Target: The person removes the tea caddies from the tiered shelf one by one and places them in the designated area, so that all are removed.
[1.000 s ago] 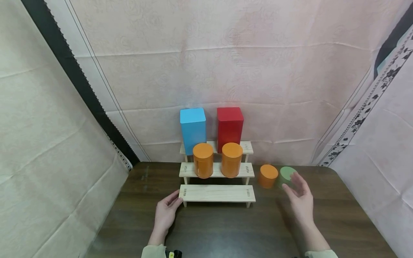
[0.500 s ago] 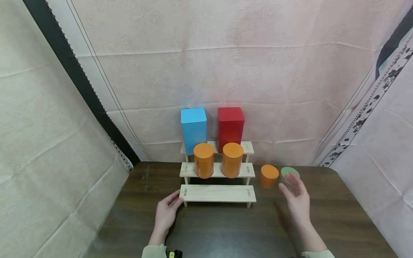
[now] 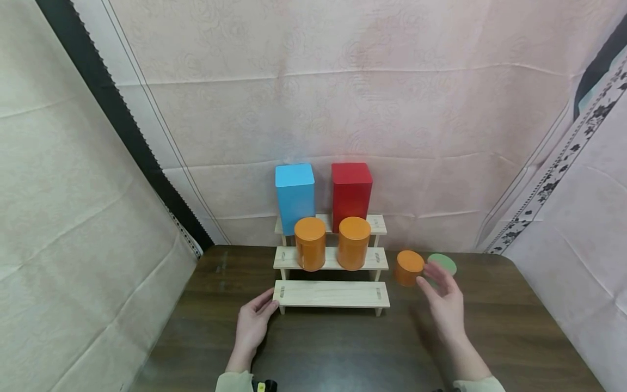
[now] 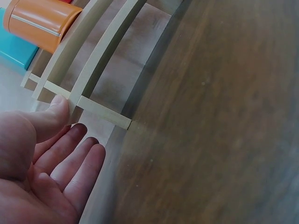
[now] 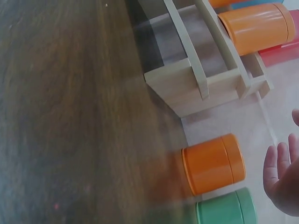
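A three-tier wooden display stand (image 3: 331, 294) stands on the table. My left hand (image 3: 252, 325) holds the left end of its lowest tier; in the left wrist view the thumb (image 4: 55, 114) lies against the wood and the other fingers are loosely bent beneath. To the right of the stand, a small orange canister (image 3: 408, 271) and a green canister (image 3: 443, 262) stand side by side on the tabletop. Above and in front of them hovers my right hand (image 3: 447, 305), fingers spread, holding nothing. It partly hides the green canister in the head view; the right wrist view shows a gap.
Two taller orange canisters (image 3: 311, 245) stand on the middle tier. A blue box (image 3: 295, 198) and a red box (image 3: 351, 196) are upright on the top tier. Pale cloth (image 3: 392, 120) hangs behind and at both sides of the dark wooden table (image 3: 343, 354).
My right hand has drifted left, from beside the green canister toward the small orange one. The left hand stays at the stand, and the canisters have not visibly moved.
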Available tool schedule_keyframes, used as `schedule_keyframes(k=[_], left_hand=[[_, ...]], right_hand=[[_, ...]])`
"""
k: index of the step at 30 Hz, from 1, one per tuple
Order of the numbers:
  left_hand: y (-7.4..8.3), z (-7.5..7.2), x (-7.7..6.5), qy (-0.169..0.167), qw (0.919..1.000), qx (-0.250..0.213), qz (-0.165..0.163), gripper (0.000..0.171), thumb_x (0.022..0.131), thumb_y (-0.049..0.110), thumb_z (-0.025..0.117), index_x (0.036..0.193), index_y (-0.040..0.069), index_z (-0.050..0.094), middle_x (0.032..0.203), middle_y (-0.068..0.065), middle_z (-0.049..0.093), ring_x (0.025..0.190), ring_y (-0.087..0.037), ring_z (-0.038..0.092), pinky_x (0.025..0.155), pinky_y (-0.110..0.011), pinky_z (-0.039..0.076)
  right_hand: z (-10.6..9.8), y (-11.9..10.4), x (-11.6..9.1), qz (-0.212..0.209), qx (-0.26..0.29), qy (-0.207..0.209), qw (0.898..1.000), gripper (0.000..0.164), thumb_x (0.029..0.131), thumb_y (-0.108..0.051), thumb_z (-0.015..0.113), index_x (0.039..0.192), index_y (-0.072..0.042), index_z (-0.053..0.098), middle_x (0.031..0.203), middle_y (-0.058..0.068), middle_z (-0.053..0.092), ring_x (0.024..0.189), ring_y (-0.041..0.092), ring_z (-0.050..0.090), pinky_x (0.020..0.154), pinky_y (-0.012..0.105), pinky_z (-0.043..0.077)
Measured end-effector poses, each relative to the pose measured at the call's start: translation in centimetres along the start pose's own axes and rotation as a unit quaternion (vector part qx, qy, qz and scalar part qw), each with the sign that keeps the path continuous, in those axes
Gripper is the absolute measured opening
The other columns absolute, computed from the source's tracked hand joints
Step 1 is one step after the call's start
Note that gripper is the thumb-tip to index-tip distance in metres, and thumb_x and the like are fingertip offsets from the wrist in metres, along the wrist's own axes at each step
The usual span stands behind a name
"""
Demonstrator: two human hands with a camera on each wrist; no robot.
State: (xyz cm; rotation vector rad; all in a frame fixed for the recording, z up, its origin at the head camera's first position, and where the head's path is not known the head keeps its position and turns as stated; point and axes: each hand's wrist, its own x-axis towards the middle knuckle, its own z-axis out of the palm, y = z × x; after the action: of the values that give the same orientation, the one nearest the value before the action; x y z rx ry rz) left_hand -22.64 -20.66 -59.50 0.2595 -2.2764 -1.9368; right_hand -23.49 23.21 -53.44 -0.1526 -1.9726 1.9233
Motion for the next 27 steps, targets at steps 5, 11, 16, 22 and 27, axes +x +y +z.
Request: schedule_keyframes(k=[5,11,16,22,27], left_hand=[[0.0,0.0,0.1,-0.001,1.0000,-0.005,0.003,0.041,0.103,0.013,0.076,0.142,0.004,0.069,0.142,-0.015,0.068,0.132,-0.028,0.064,0.097,-0.024,0.054],[0.1,0.0,0.2,-0.002,1.0000,-0.004,0.004,0.041,0.103,0.014,0.075,0.143,0.004,0.069,0.142,-0.015,0.068,0.132,-0.028,0.064,0.096,-0.025,0.054],[0.1,0.0,0.3,-0.003,1.0000,-0.002,0.008,0.042,0.103,0.016,0.076,0.143,0.006,0.069,0.142,-0.015,0.068,0.132,-0.029,0.064,0.097,-0.027,0.055],[0.1,-0.1,0.1,-0.002,1.0000,0.002,0.005,0.042,0.103,0.017,0.076,0.143,0.007,0.069,0.142,-0.015,0.068,0.132,-0.029,0.064,0.099,-0.030,0.056],[0.0,-0.1,-0.1,-0.002,1.0000,0.008,0.003,0.042,0.103,0.020,0.077,0.142,0.007,0.070,0.142,-0.014,0.068,0.132,-0.029,0.064,0.101,-0.035,0.056]], right_hand=[[0.9,-0.2,0.2,-0.013,-0.004,-0.010,1.000,0.057,0.100,-0.010,0.078,0.153,-0.005,0.057,0.148,0.016,0.061,0.127,0.014,0.060,0.097,0.013,0.050],[2.1,-0.4,0.4,-0.013,-0.014,-0.011,1.000,0.056,0.100,-0.009,0.078,0.152,-0.004,0.057,0.148,0.015,0.062,0.127,0.012,0.059,0.097,0.013,0.049],[3.1,-0.6,0.4,-0.021,-0.014,-0.025,0.999,0.055,0.101,-0.009,0.077,0.152,-0.004,0.056,0.147,0.014,0.062,0.128,0.018,0.059,0.097,0.013,0.050],[4.7,-0.9,0.2,-0.036,0.010,-0.037,0.999,0.051,0.099,-0.005,0.078,0.147,-0.002,0.060,0.142,0.018,0.064,0.128,0.025,0.061,0.099,0.016,0.051],[5.6,-1.0,-0.1,-0.037,0.014,-0.049,0.998,0.050,0.099,-0.005,0.078,0.145,-0.001,0.060,0.137,0.016,0.066,0.125,0.023,0.062,0.099,0.017,0.051]])
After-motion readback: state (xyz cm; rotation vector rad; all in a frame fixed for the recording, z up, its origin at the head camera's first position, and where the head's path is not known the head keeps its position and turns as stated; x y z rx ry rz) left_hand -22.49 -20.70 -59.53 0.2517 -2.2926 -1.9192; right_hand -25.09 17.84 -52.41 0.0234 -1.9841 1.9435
